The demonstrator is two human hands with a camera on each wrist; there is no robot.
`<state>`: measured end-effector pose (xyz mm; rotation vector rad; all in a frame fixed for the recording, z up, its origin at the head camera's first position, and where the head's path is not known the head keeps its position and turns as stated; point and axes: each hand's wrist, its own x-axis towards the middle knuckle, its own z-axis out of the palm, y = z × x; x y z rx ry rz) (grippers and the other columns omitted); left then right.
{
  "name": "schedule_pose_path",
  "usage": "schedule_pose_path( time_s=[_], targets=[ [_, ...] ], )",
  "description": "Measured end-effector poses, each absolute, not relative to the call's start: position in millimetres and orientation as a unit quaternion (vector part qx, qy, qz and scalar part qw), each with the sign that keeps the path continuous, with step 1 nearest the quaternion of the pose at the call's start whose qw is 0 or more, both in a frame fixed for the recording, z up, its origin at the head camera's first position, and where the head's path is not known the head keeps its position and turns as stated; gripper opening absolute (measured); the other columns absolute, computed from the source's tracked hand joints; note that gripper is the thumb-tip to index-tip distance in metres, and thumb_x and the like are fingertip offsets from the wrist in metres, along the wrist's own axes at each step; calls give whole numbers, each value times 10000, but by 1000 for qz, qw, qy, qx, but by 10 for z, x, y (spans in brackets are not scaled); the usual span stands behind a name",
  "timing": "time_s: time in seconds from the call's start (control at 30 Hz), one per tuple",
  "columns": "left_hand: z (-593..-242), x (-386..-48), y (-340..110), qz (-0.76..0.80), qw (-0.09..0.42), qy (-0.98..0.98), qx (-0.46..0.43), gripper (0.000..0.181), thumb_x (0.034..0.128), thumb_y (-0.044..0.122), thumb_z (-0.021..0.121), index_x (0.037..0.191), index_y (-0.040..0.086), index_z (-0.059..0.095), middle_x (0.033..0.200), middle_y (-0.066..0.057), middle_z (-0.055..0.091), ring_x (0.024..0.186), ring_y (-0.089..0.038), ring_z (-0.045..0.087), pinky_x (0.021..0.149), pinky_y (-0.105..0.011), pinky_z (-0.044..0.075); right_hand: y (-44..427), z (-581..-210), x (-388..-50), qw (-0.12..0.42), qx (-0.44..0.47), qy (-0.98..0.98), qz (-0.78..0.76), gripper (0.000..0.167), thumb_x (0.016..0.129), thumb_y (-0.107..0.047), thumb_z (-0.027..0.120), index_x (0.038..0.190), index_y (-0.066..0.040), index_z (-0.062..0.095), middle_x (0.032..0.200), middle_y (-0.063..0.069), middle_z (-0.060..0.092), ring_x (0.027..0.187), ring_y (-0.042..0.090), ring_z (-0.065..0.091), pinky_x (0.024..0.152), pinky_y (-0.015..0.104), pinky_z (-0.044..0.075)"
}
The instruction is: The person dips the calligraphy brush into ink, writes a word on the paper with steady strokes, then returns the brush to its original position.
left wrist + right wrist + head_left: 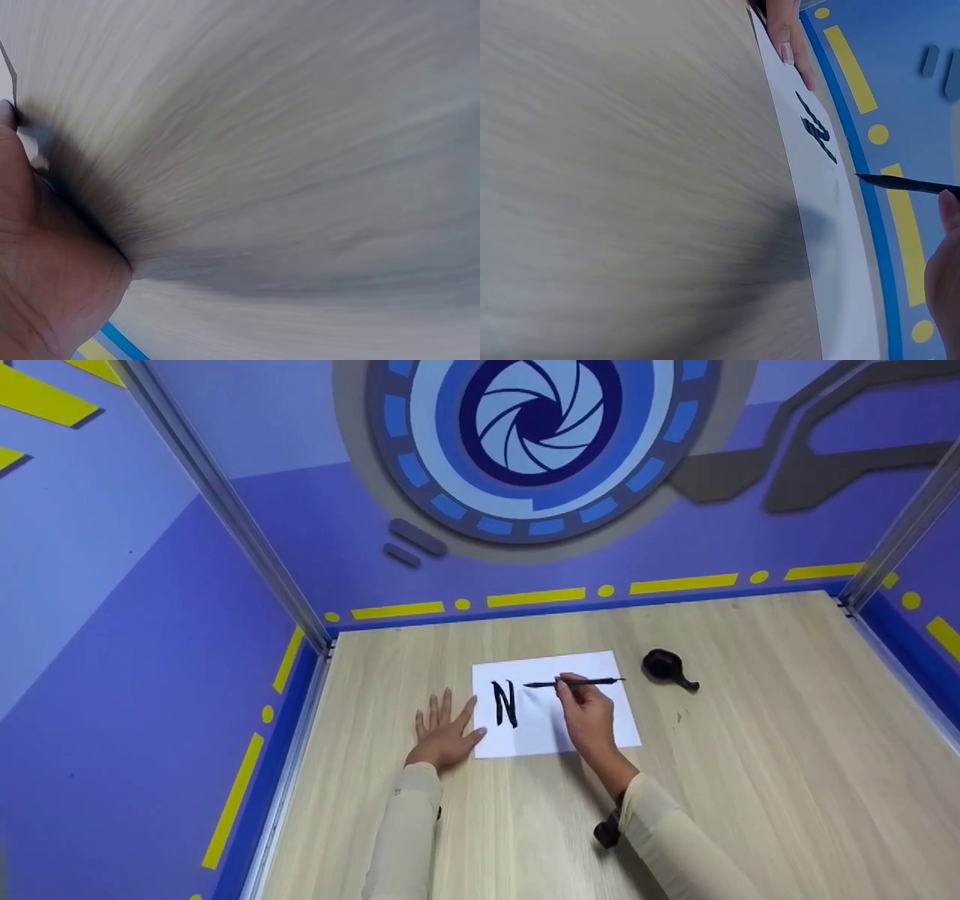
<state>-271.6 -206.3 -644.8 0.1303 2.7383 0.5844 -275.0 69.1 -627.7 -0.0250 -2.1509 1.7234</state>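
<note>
A white sheet of paper (540,739) lies on the wooden table, bearing a black painted letter N (505,704) on its left part. My right hand (589,712) pinches a dark brush (592,682) over the sheet, its tip pointing left, just right of the N. In the right wrist view the brush (907,184) appears at the right edge, its tip apart from the paper. My left hand (446,735) rests with spread fingers on the table at the paper's left edge, thumb and forefinger touching the sheet. Only the base of the left hand (60,277) shows in the left wrist view.
A small black ink dish with a handle (664,665) sits right of the paper. Blue-purple panels (300,525) with yellow marks wall in the table (787,735) at the back and sides. A dark device (607,832) is strapped at my right wrist.
</note>
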Motion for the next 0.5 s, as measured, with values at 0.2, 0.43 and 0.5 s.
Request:
schedule_pose_path(
  time_s=[0.2,0.43,0.5],
  targets=[
    [-6509,-2700,-2061,201,176,963,42,714,1098,606,425,1721,369,169,1824,-128,-116,1680,-427,-173,1320,-698,-107,690,-6269,-2709,187,-12,-777,601,162,1022,-177,730,1113,-79,821,1000,97,830,869,81,738,760,122,536],
    [-6520,-2726,-2051,204,167,964,40,715,1097,609,426,1720,381,160,1822,-128,-128,1676,-425,-193,1319,-687,-131,709,-6216,-2707,186,-13,-783,594,177,1030,-196,722,1127,-82,817,999,99,827,882,130,739,754,129,523],
    [-6514,-2724,-2050,205,168,963,40,713,1099,606,427,1720,381,159,1822,-127,-130,1676,-423,-195,1319,-685,-134,714,-6210,-2704,184,-12,-782,596,173,1030,-189,722,1127,-83,819,1002,101,828,886,141,737,758,129,522]
  ],
)
